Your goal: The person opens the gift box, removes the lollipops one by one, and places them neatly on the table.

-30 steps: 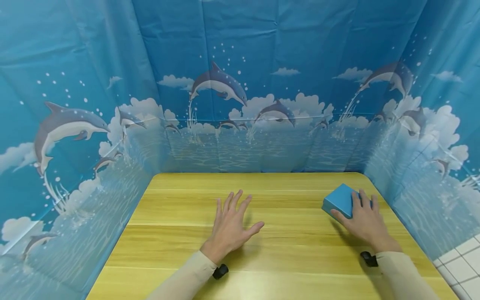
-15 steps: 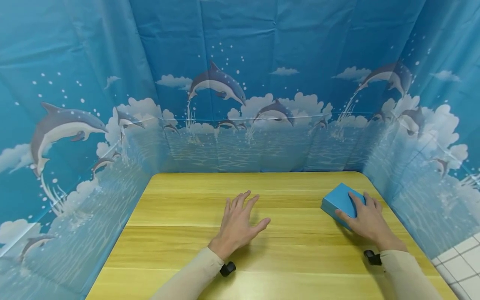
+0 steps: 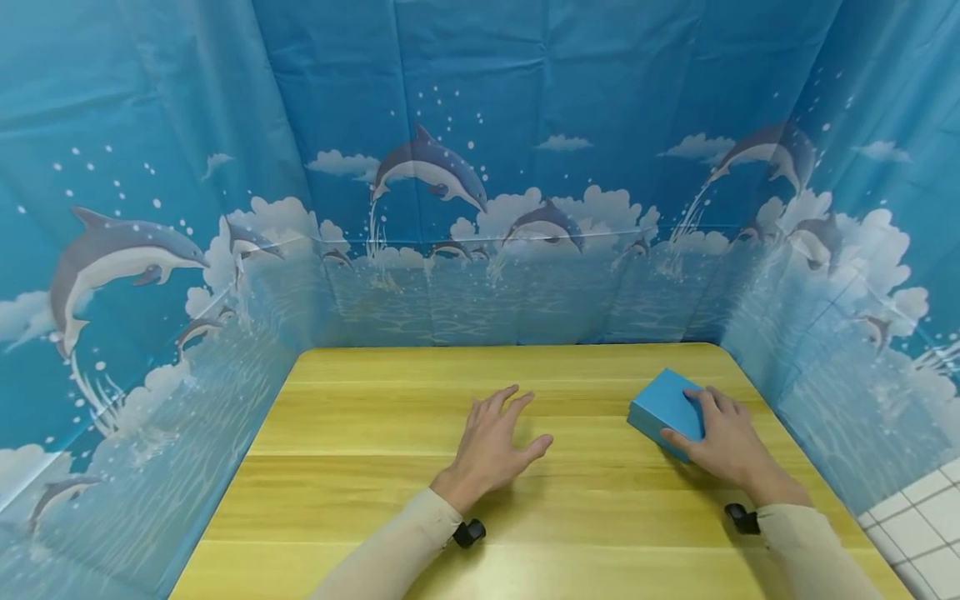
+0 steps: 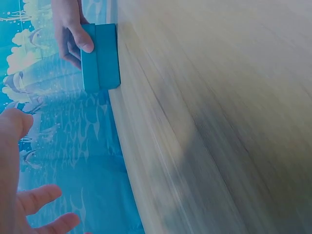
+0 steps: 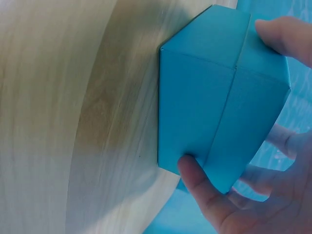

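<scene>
A blue lidded box [image 3: 662, 410] stands on the right side of the table. My right hand [image 3: 726, 443] grips it from its right edge, fingers over the top and thumb at the near side. In the right wrist view, a seam between lid and base runs around the blue box [image 5: 204, 97], and fingertips press on two of its sides. My left hand [image 3: 491, 454] hovers over the middle of the table with its fingers spread and thumb out, holding nothing. From the left wrist view the box [image 4: 105, 58] appears beyond it, under the other hand.
The yellow wood-grain table [image 3: 322, 467] has rounded far corners. A blue dolphin-print curtain [image 3: 480, 292] encloses its back and both sides. White floor tiles [image 3: 918, 517] show at the lower right.
My left hand has shifted right, towards the box. The box has moved slightly left, with my right hand's fingers now set differently on its top.
</scene>
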`<state>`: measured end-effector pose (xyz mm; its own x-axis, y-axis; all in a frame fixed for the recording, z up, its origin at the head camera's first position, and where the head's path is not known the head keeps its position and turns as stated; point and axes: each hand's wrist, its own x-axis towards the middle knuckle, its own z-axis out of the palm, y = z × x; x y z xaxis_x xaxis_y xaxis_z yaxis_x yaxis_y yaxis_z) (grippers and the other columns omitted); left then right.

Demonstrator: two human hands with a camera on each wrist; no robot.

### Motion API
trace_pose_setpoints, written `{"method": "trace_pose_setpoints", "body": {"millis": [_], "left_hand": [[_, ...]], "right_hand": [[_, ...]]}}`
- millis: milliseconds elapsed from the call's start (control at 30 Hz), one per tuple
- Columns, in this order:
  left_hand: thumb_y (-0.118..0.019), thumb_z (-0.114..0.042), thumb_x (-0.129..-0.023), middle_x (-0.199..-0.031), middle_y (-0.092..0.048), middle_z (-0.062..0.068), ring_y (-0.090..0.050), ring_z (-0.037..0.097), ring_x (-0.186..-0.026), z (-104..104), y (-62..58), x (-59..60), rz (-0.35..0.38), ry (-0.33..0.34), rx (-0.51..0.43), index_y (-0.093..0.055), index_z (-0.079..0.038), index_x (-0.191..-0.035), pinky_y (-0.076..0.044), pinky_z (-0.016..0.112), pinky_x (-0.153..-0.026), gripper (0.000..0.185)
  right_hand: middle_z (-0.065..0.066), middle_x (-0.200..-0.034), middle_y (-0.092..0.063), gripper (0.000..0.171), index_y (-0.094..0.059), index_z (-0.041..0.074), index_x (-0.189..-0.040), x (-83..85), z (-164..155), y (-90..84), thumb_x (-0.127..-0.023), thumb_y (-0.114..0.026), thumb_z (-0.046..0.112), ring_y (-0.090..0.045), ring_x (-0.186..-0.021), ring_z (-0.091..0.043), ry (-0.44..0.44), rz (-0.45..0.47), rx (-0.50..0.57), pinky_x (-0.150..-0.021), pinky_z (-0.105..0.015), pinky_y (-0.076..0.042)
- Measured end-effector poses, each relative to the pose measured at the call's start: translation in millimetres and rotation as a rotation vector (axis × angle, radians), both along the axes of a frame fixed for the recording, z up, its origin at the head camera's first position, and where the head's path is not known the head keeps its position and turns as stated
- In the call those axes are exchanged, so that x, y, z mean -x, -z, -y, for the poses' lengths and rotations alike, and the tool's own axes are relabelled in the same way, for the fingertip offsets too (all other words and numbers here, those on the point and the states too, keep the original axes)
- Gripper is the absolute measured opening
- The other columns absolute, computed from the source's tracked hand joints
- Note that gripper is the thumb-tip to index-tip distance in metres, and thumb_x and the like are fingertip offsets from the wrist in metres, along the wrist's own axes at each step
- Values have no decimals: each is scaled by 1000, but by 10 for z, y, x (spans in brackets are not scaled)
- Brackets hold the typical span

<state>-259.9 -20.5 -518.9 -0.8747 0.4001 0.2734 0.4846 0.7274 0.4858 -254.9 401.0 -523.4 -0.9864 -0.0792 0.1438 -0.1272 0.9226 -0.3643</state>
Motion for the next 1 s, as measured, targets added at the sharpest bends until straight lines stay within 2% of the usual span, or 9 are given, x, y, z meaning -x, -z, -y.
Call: {"method": "trace_pose_setpoints", "body": {"millis": [333, 567, 1000], "left_hand": [[-65, -63, -116, -185, -46, 10, -48, 37, -170, -143, 13, -9, 13, 30, -6, -52, -25, -177, -31, 72, -142, 74], [-67, -59, -116, -183, -49, 12, -49, 35, -169, -191, 44, -5, 4, 52, -1, -53, -22, -176, -33, 73, -140, 72], [-68, -54, -117, -184, -47, 12, -48, 34, -171, -291, 78, 16, 13, 126, 33, -48, -23, -179, -36, 72, -140, 72]], "right_hand": [[-54, -173, -31, 96, -48, -7, -167, -35, 106, -15, -105, -85, 56, -33, -152, -81, -28, -5, -20, -118, -93, -34], [-49, -173, -38, 95, -53, -4, -166, -60, 303, -14, -102, -88, 57, -38, -152, -79, -85, -31, -15, -115, -92, -41], [-42, -174, -44, 93, -58, 4, -167, -85, 651, -19, -99, -91, 58, -44, -155, -74, -154, -56, -14, -116, -89, -45]]}}
